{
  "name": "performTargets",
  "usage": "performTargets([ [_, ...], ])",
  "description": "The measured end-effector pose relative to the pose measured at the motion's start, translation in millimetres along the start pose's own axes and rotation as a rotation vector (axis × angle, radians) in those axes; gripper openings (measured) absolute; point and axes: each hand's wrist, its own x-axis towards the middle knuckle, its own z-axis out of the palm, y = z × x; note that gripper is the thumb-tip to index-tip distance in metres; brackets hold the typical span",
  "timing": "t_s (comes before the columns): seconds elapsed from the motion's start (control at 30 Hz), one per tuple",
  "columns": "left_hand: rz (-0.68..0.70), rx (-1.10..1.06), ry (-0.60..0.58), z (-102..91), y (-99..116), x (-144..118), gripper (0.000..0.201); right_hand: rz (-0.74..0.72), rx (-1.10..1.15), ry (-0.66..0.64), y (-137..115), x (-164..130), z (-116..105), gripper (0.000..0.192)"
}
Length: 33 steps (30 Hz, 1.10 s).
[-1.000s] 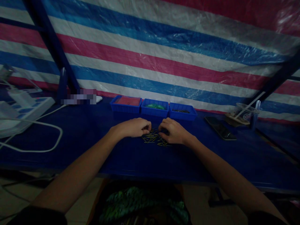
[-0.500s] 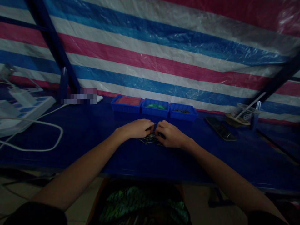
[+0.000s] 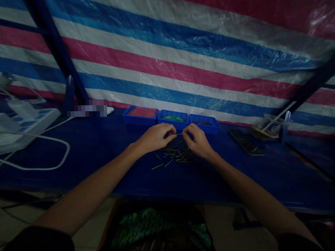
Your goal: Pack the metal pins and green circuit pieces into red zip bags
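Above a loose pile of thin brass-and-dark metal pins (image 3: 178, 153) on the blue table, my left hand (image 3: 157, 137) and my right hand (image 3: 198, 142) face each other. Both are closed in a pinch. One slim metal pin (image 3: 179, 134) spans the small gap between their fingertips, each hand appearing to grip one end. The exact kind of pin is too small to make out. A few pins lie apart at the pile's near left side.
Behind my hands stand three blue bins: one with red contents (image 3: 142, 112), one with green contents (image 3: 172, 118), one with dark slender pieces (image 3: 202, 123). A phone (image 3: 246, 142) and a clear plastic cup (image 3: 272, 124) lie right; a power strip (image 3: 34, 127) with white cables lies left.
Both hands have risen from the pile and moved slightly away from me, with a pin now between their fingertips. The pile below shows more fully and is spread wider.
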Motion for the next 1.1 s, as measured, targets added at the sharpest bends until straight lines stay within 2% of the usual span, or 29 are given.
performTargets([
  [0.13, 0.017, 0.019, 0.016, 2.4, -4, 0, 0.018, -0.001, 0.009, 0.002, 0, 0, 1, 0.015],
  [0.27, 0.024, 0.053, -0.012, 3.9, -6, 0, 0.023, -0.076, -0.117, -0.032, 3, -2, 1, 0.008],
  [0.43, 0.005, 0.099, -0.065, 0.9, 2, 1, 0.028, -0.18, -0.168, -0.057, -2, -2, -1, 0.011],
  [0.53, -0.028, 0.06, -0.097, -4.8, 5, 0, 0.03, -0.209, -0.241, -0.007, 5, 2, -8, 0.016],
  [0.6, -0.048, 0.027, -0.144, -8.7, 5, -1, 0.03, -0.154, -0.322, 0.095, 22, 6, -17, 0.019],
  [0.7, -0.039, -0.007, -0.288, -10.6, 5, -4, 0.025, 0.037, -0.448, 0.268, 58, 7, -35, 0.017],
  [0.77, -0.011, -0.025, -0.371, -8.6, 7, -6, 0.021, 0.116, -0.492, 0.293, 78, 6, -43, 0.019],
  [0.83, 0.039, -0.046, -0.41, -5.9, 11, -7, 0.016, 0.146, -0.502, 0.282, 87, 4, -44, 0.023],
  [0.97, 0.137, -0.045, -0.474, -7.5, 17, -9, 0.015, 0.088, -0.432, 0.198, 71, 3, -30, 0.021],
  [1.1, 0.127, 0.012, -0.503, -14.0, 19, -10, 0.021, -0.003, -0.332, 0.02, 39, 2, -10, 0.018],
])
